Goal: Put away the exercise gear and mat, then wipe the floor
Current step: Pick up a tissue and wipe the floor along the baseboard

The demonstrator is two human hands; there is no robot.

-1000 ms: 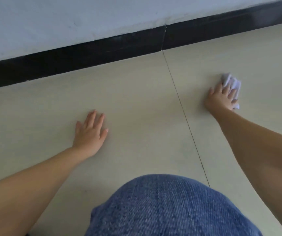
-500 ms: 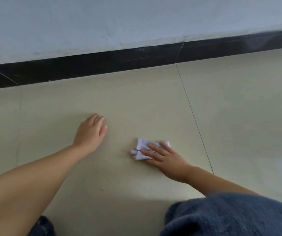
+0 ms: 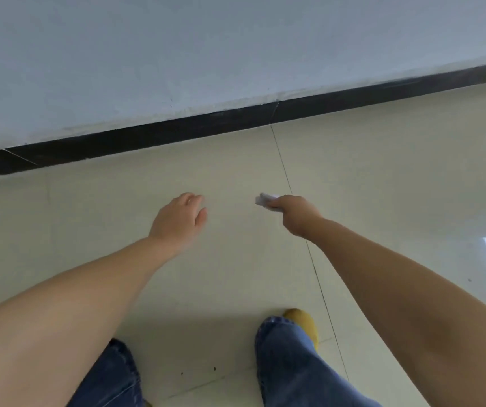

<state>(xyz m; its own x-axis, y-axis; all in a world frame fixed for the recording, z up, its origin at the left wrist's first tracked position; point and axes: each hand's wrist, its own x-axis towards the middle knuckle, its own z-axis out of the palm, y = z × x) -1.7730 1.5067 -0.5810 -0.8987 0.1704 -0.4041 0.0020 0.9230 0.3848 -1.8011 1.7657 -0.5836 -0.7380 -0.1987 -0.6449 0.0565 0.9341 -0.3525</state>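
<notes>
My right hand (image 3: pixel 293 214) grips a small folded white wipe (image 3: pixel 266 199), whose end sticks out to the left of the fingers. The hand and wipe are lifted off the beige tiled floor (image 3: pixel 383 177). My left hand (image 3: pixel 178 220) hangs in the air to the left of it, fingers relaxed and holding nothing. Both arms reach forward over the floor. No mat or exercise gear is in view.
A white wall (image 3: pixel 206 54) with a black skirting strip (image 3: pixel 177 132) runs across the far side. My legs in blue jeans (image 3: pixel 288 362) and a yellow shoe (image 3: pixel 302 321) stand at the bottom. A tile joint (image 3: pixel 312 259) runs down the floor.
I have risen from kneeling to standing. Both hands have come up off the floor, and the right hand has lifted the wipe with it.
</notes>
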